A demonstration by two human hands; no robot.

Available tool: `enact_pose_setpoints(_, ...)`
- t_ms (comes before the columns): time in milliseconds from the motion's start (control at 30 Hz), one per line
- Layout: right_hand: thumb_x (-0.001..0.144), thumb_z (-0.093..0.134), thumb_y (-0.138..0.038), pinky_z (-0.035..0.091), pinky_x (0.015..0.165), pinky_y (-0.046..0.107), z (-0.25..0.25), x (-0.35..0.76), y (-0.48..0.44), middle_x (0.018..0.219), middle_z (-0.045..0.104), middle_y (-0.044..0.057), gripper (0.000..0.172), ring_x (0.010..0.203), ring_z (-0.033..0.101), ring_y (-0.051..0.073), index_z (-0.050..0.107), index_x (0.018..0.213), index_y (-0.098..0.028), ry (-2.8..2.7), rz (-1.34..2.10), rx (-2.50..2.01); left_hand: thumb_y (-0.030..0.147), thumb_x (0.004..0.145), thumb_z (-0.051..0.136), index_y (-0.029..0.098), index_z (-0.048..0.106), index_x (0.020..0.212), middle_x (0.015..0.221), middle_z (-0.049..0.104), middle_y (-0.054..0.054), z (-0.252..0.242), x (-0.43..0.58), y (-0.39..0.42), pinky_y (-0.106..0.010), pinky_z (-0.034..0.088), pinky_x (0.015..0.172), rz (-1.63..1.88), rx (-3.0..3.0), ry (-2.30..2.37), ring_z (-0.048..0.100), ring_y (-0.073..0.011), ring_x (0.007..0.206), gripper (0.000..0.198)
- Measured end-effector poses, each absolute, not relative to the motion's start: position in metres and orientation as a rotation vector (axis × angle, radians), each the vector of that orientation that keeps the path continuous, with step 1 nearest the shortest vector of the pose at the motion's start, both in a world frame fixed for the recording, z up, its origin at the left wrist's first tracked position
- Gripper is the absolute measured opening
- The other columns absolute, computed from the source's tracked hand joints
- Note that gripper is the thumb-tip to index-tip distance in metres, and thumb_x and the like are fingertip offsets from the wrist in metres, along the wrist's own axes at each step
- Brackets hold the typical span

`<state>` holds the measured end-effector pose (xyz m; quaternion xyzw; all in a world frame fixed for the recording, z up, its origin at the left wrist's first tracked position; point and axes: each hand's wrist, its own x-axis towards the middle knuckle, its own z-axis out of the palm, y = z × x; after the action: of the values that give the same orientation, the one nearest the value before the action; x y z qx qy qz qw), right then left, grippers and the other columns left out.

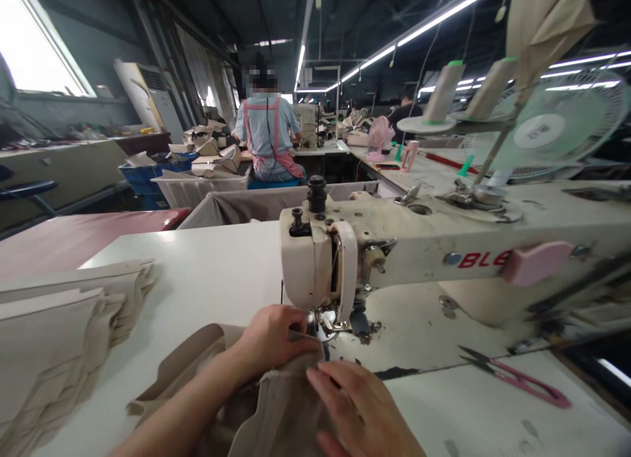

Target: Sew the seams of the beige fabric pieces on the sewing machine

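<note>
Right hand [362,404], left hand [271,338] on cloth [280,414] — red "BLE" [480,260] on sewing machine [424,243]

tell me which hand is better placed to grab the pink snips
Right, probably. The right hand lies flat on the beige fabric, on the side nearer the pink snips, with only bare table between. The left hand presses the fabric by the presser foot, farther away.
</note>
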<state>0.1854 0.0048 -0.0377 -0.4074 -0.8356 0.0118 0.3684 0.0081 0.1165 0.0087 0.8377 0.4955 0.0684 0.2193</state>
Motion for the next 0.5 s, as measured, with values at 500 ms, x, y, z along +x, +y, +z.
enact_pose_setpoints(500,0.082,0.067,-0.027,0.045,0.104,0.033,-0.037,0.208,0.040,0.118,0.067,0.011,0.043,0.113,0.058,0.025,0.062,0.121,-0.011,-2.363,0.154,-0.872,0.023,0.070,0.059,0.019,0.069,0.074,0.082,0.070,-0.006,0.017,0.023,0.140,-0.033,0.049,0.077,0.290,2.266,1.515,0.065,-0.0265,0.084,0.012)
